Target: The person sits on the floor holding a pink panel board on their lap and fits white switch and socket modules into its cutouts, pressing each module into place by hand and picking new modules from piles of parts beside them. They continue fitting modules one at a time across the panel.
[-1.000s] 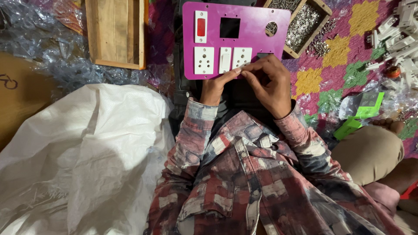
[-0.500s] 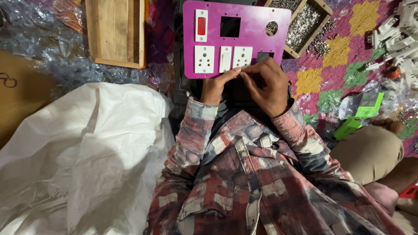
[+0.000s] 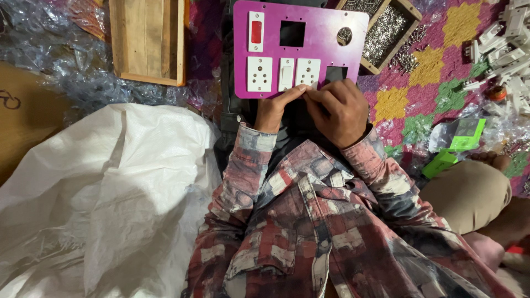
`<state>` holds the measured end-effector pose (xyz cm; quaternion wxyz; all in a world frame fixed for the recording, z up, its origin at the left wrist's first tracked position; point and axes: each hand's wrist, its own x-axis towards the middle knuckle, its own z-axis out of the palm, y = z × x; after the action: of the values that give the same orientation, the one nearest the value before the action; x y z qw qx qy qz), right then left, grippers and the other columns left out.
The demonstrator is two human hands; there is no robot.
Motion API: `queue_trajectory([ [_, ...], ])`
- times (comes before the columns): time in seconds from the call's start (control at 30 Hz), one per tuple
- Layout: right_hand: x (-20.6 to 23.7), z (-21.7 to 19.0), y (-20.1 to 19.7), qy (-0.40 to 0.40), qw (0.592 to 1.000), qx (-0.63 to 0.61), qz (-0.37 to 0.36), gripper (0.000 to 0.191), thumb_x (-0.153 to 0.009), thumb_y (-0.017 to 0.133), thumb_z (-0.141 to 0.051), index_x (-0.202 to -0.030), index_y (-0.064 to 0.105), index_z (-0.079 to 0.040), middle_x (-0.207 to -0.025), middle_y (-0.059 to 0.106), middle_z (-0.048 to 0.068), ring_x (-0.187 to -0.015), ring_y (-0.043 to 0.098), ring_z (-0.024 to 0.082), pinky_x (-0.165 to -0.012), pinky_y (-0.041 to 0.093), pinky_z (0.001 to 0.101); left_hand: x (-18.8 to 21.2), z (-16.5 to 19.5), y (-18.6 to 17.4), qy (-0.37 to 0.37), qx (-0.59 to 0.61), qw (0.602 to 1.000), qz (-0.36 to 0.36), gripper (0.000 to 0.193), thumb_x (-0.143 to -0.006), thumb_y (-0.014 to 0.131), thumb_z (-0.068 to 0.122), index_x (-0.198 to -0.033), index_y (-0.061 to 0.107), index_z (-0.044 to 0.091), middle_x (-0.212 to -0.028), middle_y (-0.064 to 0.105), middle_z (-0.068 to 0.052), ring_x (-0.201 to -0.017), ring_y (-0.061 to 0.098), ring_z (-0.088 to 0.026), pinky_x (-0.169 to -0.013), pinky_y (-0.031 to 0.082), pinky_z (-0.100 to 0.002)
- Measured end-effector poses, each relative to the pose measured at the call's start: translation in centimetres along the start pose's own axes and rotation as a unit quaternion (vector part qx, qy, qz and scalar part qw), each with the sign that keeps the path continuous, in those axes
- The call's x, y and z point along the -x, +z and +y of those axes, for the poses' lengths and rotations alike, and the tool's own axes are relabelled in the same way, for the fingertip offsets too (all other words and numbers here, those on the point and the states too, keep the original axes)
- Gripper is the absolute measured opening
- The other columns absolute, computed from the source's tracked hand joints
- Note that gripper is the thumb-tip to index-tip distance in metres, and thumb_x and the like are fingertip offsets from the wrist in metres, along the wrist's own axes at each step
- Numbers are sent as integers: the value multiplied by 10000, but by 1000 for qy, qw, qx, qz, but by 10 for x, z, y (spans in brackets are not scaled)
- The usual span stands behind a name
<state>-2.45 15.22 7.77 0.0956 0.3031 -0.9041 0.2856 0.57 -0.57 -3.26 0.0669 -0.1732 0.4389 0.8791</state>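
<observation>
Above patchwork cloth [image 3: 425, 77], both hands [image 3: 312, 107] pinch purple switch panel [image 3: 326, 27].

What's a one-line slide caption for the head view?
Both hands, left hand and right hand, pinch at the lower edge of a purple switch panel, beside a wooden tray of screws.

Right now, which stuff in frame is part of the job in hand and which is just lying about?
In hand:
- purple switch panel
- white socket module
- left hand
- right hand
- tray of screws

Lying about:
- wooden box
- white sack
- cardboard box
- green packets
- clear plastic wrap
</observation>
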Motion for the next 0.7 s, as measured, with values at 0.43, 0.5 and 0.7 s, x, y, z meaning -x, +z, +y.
queue_trajectory([
  [0.43,5,4,3,-50,997,61,4,312,-886,852,-159,-1170,728,-126,-1085,595,62,-1032,584,283,-861,451,423,-1,-3,-1,6,18,1000,5,187,-916,762,36,-1096,742,-11,-1042,761,-97,-967,730,-188,-895,576,-311],
  [0.5,7,7,7,-55,996,70,5,292,-921,846,-134,-1188,727,-142,-1109,605,48,-1035,587,263,-861,452,409,-3,-7,-2,2,35,999,27,236,-899,774,28,-1127,725,-7,-1064,745,-91,-979,718,-181,-897,569,-309],
  [0.7,11,12,12,-51,996,80,-5,256,-917,835,-103,-1136,707,-138,-1073,609,32,-959,576,238,-801,442,394,-8,-18,-6,29,37,998,32,267,-892,795,20,-1143,708,-1,-1051,721,-85,-967,701,-178,-891,554,-313],
])
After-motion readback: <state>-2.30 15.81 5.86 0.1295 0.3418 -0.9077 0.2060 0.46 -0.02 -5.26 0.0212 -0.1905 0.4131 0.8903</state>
